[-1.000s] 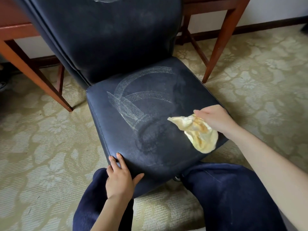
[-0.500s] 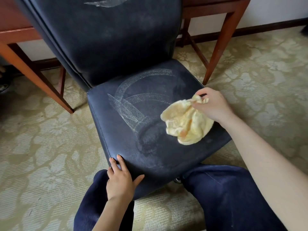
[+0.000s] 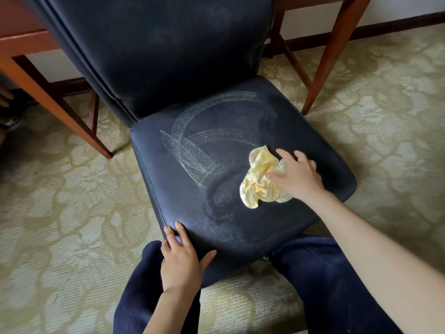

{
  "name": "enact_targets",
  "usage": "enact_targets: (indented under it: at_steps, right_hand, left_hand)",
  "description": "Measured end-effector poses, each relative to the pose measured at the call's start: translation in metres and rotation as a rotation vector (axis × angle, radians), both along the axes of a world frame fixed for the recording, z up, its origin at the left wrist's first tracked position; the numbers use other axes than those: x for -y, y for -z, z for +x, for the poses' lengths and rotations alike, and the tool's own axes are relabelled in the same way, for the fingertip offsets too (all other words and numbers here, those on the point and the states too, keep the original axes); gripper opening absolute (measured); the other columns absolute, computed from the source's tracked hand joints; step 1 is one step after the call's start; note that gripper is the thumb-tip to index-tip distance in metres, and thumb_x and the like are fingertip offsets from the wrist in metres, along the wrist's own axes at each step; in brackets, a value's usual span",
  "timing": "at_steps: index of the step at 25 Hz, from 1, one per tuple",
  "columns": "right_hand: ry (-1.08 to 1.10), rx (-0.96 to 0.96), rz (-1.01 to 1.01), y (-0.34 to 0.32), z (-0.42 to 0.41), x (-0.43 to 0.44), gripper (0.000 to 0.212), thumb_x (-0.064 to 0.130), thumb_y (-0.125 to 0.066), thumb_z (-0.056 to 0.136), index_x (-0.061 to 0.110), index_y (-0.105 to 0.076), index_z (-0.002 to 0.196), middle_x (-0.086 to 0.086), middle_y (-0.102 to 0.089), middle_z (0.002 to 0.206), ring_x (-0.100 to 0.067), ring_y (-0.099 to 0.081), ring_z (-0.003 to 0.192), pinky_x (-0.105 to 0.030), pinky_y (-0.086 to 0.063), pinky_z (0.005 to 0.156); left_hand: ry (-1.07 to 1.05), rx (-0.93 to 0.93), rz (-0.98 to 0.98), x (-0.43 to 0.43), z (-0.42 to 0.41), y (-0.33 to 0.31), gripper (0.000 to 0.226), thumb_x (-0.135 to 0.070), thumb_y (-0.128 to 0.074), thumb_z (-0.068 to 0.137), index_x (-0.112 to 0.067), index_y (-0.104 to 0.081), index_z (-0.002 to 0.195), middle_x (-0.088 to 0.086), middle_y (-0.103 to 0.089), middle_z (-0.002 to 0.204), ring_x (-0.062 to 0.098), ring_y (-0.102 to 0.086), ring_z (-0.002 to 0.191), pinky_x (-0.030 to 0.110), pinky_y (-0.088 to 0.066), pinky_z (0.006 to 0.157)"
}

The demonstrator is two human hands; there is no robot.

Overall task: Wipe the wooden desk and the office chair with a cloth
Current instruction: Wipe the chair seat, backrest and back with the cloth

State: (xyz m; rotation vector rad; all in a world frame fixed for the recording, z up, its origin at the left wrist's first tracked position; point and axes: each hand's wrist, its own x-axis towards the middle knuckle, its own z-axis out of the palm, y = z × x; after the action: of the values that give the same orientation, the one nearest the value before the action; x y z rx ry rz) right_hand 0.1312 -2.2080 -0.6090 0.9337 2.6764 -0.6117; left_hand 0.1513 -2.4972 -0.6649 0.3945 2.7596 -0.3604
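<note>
Dark chair seat [image 3: 192, 203] on patterned carpet [image 3: 60, 201] bears a crumpled yellow cloth [image 3: 261, 182].

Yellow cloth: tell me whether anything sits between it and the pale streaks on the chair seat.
Nothing visible does. The yellow cloth, under the right hand, lies on the chair seat; only bare upholstery runs from it to the pale streaks. The left hand rests on the front corner, off that path.

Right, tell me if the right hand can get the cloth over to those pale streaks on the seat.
Probably yes. The right hand presses the cloth on the seat just beside the pale streaks, with only bare upholstery between. The left hand rests on the front corner, clear of that path.
</note>
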Motion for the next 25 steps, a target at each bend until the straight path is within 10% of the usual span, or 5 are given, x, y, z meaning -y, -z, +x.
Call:
enact_targets:
  at_steps: [15, 21, 25]
  right_hand:
    - [-0.738, -0.643, 0.293, 0.081, 0.061, 0.074, 0.023, 0.037, -0.065, 0.078, 0.03, -0.071, 0.099, 0.007, -0.064, 0.104, -0.018, -0.052, 0.096, -0.036, -0.042, 0.085]
    - [-0.079, -0.401, 0.446, 0.075, 0.05, -0.005, 0.022, 0.029, -0.069, 0.08, 0.022, -0.066, 0.1, -0.001, -0.061, 0.106, -0.029, -0.047, 0.093, -0.043, -0.04, 0.077]
    - [0.588, -0.387, 0.206, 0.07, 0.05, -0.046, 0.03, 0.027, -0.056, 0.09, 0.02, -0.062, 0.119, -0.004, -0.053, 0.13, -0.033, -0.04, 0.118, -0.043, -0.033, 0.095]
  left_hand:
    - [-0.017, -0.025, 0.005, -0.002, 0.004, 0.0, 0.115, -0.082, -0.028, 0.077, -0.002, 0.014, 0.147, 0.021, -0.004, 0.155, 0.03, -0.031, 0.135, 0.024, -0.04, 0.098]
    - [-0.043, -0.08, 0.089, 0.003, 0.006, 0.007, 0.117, -0.083, -0.034, 0.072, -0.003, 0.002, 0.15, 0.022, -0.016, 0.154, 0.034, -0.039, 0.128, 0.027, -0.048, 0.088]
    - [-0.08, -0.043, 0.144, 0.004, 0.007, 0.008, 0.116, -0.082, -0.038, 0.072, -0.005, 0.001, 0.15, 0.022, -0.015, 0.154, 0.035, -0.038, 0.127, 0.031, -0.048, 0.089]
